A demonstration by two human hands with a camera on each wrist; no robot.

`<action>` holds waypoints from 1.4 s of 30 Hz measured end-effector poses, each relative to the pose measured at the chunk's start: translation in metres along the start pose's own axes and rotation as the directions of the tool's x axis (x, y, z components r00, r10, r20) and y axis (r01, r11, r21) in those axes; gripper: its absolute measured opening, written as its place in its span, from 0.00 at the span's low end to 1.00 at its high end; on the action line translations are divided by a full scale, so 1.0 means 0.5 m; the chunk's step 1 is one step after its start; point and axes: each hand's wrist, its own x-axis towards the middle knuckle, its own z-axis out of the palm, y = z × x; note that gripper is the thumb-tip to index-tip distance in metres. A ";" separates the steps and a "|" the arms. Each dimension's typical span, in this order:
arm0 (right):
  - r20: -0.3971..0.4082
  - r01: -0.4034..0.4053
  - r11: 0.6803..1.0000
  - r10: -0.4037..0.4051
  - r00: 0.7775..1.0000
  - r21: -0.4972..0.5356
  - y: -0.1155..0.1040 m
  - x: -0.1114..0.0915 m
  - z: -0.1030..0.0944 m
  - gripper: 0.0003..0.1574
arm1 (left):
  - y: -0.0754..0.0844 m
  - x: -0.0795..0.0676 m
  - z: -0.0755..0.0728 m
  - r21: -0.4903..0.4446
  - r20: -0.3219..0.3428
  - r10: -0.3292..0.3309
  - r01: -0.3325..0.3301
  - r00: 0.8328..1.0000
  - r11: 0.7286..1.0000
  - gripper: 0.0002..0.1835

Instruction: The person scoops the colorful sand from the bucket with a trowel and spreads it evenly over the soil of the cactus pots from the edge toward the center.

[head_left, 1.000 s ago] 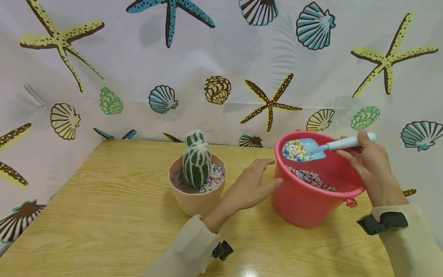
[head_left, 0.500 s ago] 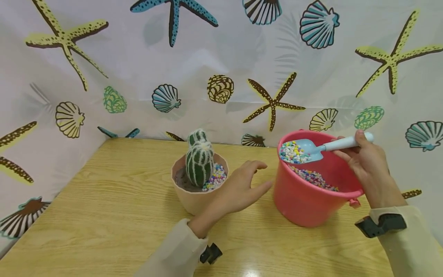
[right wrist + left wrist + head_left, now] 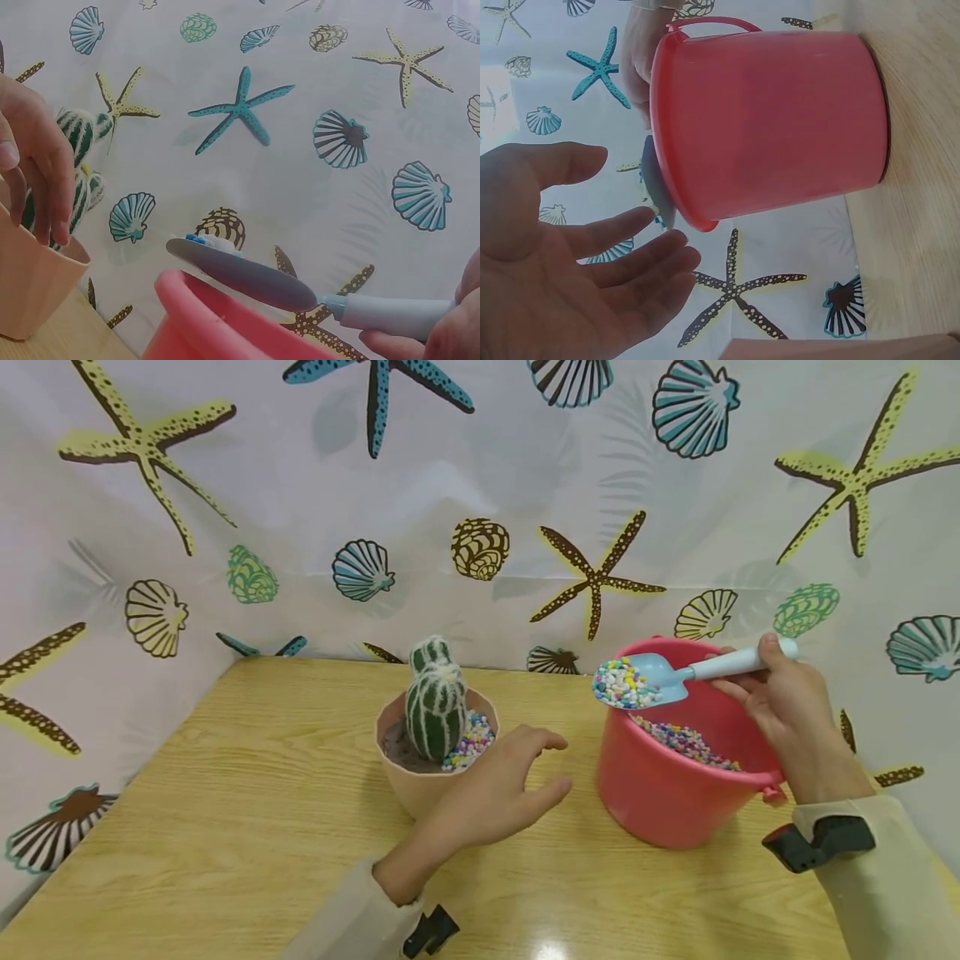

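My right hand (image 3: 787,710) grips the pale handle of a light-blue trowel (image 3: 660,672), whose blade carries a heap of small multicoloured pebbles (image 3: 624,683). The blade tip pokes out past the left rim of a pink bucket (image 3: 660,802), close over that rim in the right wrist view. More pebbles (image 3: 686,745) lie inside the bucket. My left hand (image 3: 487,793) hovers with relaxed, spread fingers between the bucket and a peach plant pot (image 3: 405,785), holding nothing. In the pot stands a fuzzy green-and-white cactus (image 3: 435,706), with grey soil on its left and coloured pebbles on its right.
Both pot and bucket stand on a wooden table (image 3: 225,827). Behind the table hangs a white cloth (image 3: 420,510) printed with starfish and shells. A bucket handle (image 3: 716,22) shows beside the bucket's rim in the left wrist view.
The loaded trowel has moved left, from over the bucket's inside to past its left rim. My left hand has drawn back left and toward me, away from the bucket.
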 end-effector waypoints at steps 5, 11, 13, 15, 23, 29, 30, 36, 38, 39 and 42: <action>0.018 -0.016 1.000 0.015 1.000 0.015 -0.003 -0.009 0.020 0.39 | -0.001 -0.019 -0.010 0.007 0.000 0.003 -0.003 1.000 1.000 0.19; 0.041 -0.029 0.999 0.030 0.999 -0.020 0.007 -0.009 0.039 0.30 | -0.009 -0.055 -0.031 0.000 -0.064 -0.009 0.009 0.998 1.000 0.16; 0.038 -0.033 0.999 0.034 0.999 -0.033 0.011 -0.009 0.046 0.31 | -0.015 -0.068 -0.041 -0.026 -0.072 -0.029 0.027 0.997 0.999 0.15; 0.031 -0.037 0.998 0.039 0.999 -0.046 0.015 -0.010 0.053 0.34 | -0.022 -0.080 -0.051 -0.041 -0.080 -0.049 0.046 0.996 0.998 0.15; 0.046 -0.035 0.993 0.040 0.998 -0.114 0.028 -0.022 0.084 0.37 | -0.039 -0.120 -0.092 -0.108 -0.073 -0.133 0.125 0.988 0.986 0.18; 0.055 -0.029 0.989 0.037 0.998 -0.144 0.041 -0.028 0.100 0.26 | -0.055 -0.141 -0.129 -0.041 -0.109 -0.132 0.128 0.985 0.991 0.13; 0.055 -0.026 0.989 0.035 0.998 -0.148 0.043 -0.029 0.101 0.24 | -0.059 -0.142 -0.135 -0.030 -0.117 -0.131 0.129 0.984 0.991 0.12; 0.052 -0.035 0.989 0.043 0.998 -0.141 0.051 -0.030 0.108 0.19 | -0.079 -0.142 -0.160 0.020 -0.177 -0.176 0.182 0.968 0.983 0.12; 0.053 -0.036 0.989 0.044 0.998 -0.146 0.052 -0.030 0.109 0.18 | -0.088 -0.140 -0.161 0.036 -0.200 -0.192 0.203 0.961 0.978 0.15; 0.057 -0.034 0.989 0.043 0.997 -0.144 0.053 -0.030 0.110 0.18 | -0.093 -0.138 -0.161 0.040 -0.211 -0.197 0.210 0.958 0.977 0.17; 0.063 -0.029 0.988 0.039 0.997 -0.150 0.054 -0.030 0.115 0.15 | -0.107 -0.132 -0.159 0.035 -0.237 -0.213 0.227 0.948 0.973 0.24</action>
